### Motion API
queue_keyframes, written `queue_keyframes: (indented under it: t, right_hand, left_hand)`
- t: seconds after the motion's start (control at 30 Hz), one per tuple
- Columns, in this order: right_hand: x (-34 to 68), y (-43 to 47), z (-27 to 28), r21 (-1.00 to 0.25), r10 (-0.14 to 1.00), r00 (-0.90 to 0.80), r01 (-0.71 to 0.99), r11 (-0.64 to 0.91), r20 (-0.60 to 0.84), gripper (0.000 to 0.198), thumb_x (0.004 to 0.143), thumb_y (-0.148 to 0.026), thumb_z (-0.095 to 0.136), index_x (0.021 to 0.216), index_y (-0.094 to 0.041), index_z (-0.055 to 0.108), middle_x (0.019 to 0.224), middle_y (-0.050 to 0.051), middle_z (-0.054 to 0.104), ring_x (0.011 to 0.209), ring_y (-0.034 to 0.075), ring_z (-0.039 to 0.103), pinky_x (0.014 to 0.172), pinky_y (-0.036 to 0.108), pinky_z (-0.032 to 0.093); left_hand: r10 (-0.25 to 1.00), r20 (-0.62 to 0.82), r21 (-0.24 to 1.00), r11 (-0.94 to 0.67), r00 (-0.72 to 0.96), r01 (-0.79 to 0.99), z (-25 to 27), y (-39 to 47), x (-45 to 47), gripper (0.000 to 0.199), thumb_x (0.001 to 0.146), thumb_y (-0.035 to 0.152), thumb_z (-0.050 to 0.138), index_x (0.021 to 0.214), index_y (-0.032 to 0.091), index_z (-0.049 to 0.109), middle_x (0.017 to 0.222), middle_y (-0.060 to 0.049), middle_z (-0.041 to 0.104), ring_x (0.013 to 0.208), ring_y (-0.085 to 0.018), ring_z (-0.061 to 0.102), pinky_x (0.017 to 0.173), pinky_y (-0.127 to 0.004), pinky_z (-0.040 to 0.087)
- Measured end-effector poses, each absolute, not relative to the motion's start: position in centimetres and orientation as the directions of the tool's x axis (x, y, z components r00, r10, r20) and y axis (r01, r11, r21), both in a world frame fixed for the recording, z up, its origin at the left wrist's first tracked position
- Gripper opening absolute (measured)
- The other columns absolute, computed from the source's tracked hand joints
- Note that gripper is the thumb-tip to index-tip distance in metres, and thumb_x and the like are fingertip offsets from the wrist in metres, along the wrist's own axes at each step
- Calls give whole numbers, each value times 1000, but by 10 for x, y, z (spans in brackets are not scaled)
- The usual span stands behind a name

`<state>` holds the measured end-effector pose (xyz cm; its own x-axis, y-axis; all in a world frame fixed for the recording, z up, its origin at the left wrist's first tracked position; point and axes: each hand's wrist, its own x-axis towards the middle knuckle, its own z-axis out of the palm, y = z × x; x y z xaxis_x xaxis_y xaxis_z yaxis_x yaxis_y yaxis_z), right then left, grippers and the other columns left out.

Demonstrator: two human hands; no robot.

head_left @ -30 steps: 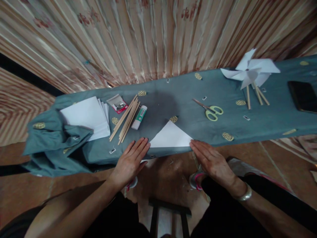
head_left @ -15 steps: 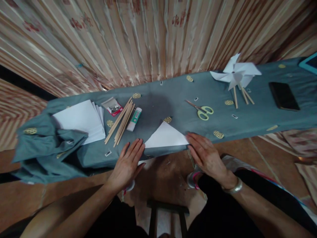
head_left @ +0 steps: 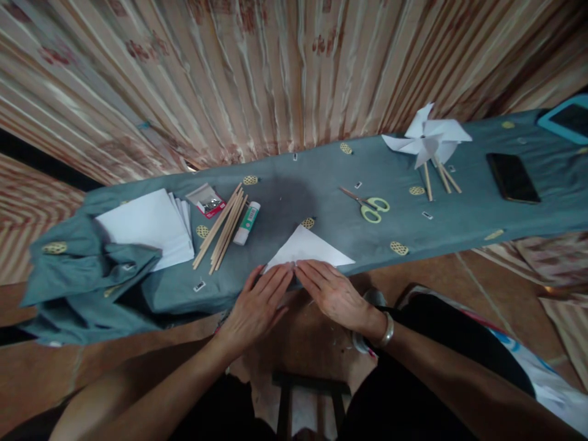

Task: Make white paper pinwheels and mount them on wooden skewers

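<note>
A white sheet of paper (head_left: 309,245), folded into a triangle, lies at the near edge of the cloth-covered table with its point facing away from me. My left hand (head_left: 264,295) presses flat on the folded edge, fingers stretched out. From the right, my right hand (head_left: 331,289) lies on the same edge with its fingers extended. The fingertips of both hands meet near the middle of the fold, hiding part of it. Neither hand grips anything. Beyond the paper, to the right, lie scissors (head_left: 370,207) with light green handles.
Left of the paper lie a glue stick (head_left: 247,223), several wooden sticks (head_left: 223,231), an open box of small metal pieces (head_left: 208,200) and a stack of white paper (head_left: 147,226). Paper pinwheels (head_left: 429,138), a phone (head_left: 513,177) and a blue-edged tablet (head_left: 566,117) are at right.
Both hands have slid inward along the folded edge, from the triangle's two corners to its middle. The triangle's right corner is now uncovered. The view has shifted slightly.
</note>
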<state>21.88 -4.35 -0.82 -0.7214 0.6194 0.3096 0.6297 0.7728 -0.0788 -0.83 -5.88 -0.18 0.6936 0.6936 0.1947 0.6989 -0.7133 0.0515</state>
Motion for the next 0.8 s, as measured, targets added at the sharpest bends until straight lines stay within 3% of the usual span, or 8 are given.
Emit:
queue_keyframes:
  t: [0.17,0.3,0.6,0.8]
  right_hand:
    - [227,-44,-13,-128,622,-723,616,777,301,45,92,-6,41,136,-6,53,136,18,60,128,27,52,106,44,49]
    - [247,-47,-21,-145,654,-680,649,747,331,49,90,-3,40,138,-5,50,133,18,61,129,28,50,106,46,49]
    - [297,-57,-32,-139,718,-597,726,673,357,60,93,-5,40,152,-12,32,136,17,60,129,27,51,103,48,51]
    - [315,-62,-28,-180,773,-523,774,607,359,56,92,-5,41,146,-15,42,134,17,60,125,28,54,101,49,51]
  left_hand:
    - [723,103,108,-691,683,715,-7,-52,-2,48,95,25,47,141,11,43,134,-16,59,122,-28,55,102,-44,43]
    - [739,138,148,-674,660,724,-8,-49,-11,43,94,20,50,137,13,46,125,-15,63,113,-28,58,93,-42,49]
    - [783,191,178,-621,592,764,-3,-56,-34,40,95,18,50,135,16,47,120,-12,62,108,-26,56,89,-40,50]
    - [787,234,150,-609,571,778,-5,-59,-49,41,95,21,51,136,18,48,116,-11,63,103,-26,57,84,-40,50]
